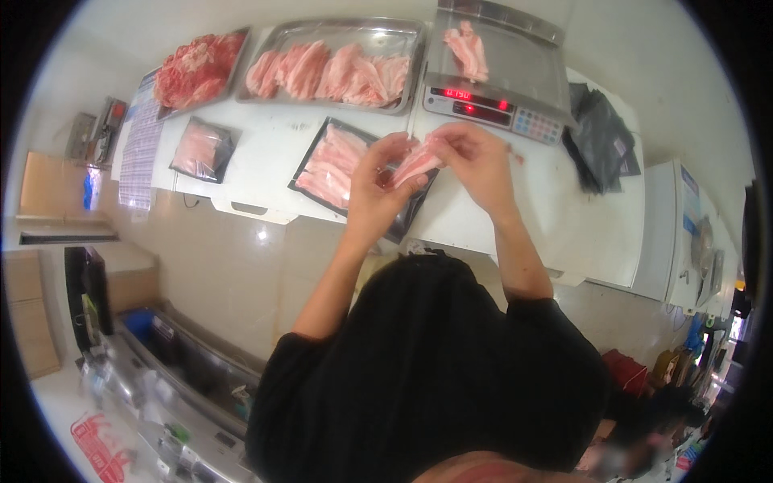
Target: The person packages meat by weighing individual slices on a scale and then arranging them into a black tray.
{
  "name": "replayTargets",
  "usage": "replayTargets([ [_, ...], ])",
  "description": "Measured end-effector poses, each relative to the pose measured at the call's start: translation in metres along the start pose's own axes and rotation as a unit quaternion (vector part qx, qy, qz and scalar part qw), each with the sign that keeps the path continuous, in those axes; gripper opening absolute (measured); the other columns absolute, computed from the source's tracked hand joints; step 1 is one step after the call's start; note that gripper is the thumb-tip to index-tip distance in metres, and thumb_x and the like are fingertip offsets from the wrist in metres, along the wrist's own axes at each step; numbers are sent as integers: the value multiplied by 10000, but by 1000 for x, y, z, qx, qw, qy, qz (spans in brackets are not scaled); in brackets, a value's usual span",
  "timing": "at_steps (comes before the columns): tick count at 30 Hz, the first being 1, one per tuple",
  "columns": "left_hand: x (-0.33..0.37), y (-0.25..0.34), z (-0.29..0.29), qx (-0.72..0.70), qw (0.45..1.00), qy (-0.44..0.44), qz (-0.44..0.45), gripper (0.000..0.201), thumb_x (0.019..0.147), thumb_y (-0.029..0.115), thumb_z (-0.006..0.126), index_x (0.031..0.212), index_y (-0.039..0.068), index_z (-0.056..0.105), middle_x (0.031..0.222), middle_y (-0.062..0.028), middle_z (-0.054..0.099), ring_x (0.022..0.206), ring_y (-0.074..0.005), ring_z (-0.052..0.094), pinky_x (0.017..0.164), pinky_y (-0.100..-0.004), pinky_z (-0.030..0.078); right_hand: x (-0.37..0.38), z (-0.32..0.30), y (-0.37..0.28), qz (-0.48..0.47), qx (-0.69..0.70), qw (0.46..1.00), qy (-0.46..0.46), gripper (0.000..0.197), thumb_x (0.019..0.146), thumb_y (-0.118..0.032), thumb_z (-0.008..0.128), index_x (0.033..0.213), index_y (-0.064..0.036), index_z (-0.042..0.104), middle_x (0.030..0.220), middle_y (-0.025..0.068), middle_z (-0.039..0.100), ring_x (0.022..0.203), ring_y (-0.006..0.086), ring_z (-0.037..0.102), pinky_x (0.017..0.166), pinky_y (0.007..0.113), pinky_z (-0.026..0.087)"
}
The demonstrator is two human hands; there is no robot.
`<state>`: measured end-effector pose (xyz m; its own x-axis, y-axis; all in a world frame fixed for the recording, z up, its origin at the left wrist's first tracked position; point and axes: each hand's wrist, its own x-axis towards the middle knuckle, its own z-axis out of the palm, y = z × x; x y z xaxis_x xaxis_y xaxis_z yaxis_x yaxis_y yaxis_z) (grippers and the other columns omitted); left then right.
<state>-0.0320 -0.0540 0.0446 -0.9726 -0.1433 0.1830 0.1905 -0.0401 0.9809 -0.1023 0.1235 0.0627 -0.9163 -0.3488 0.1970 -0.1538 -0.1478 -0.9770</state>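
Between my two hands is a strip of pale pink, fatty sliced meat (415, 166). My left hand (378, 187) has its fingers curled round the near end of the strip. My right hand (477, 165) pinches its far end. Just left of and partly behind my left hand lies a black-edged clear pouch (328, 167) with meat slices in it. Part of another dark pouch edge (415, 205) shows beneath my hands. Farther off, a digital scale (491, 113) with a lit red display carries a metal tray (519, 68), on which a few meat slices (467, 52) lie.
A steel tray (338, 30) of pork slices stands at the back, with a tray of redder meat (193, 72) left of it. A filled pouch (201, 150) lies at the left of the white table (266, 173). Black pouches (600, 137) are stacked at the right.
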Motion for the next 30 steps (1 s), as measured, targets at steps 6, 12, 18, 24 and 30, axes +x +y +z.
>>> replayTargets([
  [6,-11,11,-4,-45,999,19,-4,586,883,-67,805,1405,9,549,1056,-123,759,1005,-156,704,835,-260,553,3,-13,-4,19,1,998,-62,143,1021,15,647,1137,61,717,1041,69,719,826,109,657,749,262,548],
  [12,-13,5,-16,5,999,50,15,450,895,-45,805,1317,-23,652,1110,-137,736,1002,-139,698,802,-258,567,5,-16,-7,18,-23,991,-131,251,997,25,675,1240,77,710,1161,80,691,981,127,660,876,261,548],
  [18,-10,5,-28,77,997,9,29,318,888,-44,805,1199,-37,736,1148,-106,710,1001,-146,694,785,-259,578,5,-13,-11,36,-24,989,-140,307,946,11,748,1246,68,722,1135,83,708,998,132,661,919,285,554],
  [24,-1,17,-16,166,983,-3,80,400,852,55,851,1232,-9,744,1029,-73,713,890,-143,647,818,-309,536,13,-22,-21,28,-146,978,-150,316,889,-28,803,1194,40,746,982,72,759,912,120,676,866,293,563],
  [30,22,18,-10,249,963,-58,85,334,846,119,862,1153,19,777,908,-84,691,802,-183,616,767,-322,490,17,-14,-34,-4,-215,970,-116,251,894,-58,801,1119,45,760,928,79,770,849,117,682,837,302,567],
])
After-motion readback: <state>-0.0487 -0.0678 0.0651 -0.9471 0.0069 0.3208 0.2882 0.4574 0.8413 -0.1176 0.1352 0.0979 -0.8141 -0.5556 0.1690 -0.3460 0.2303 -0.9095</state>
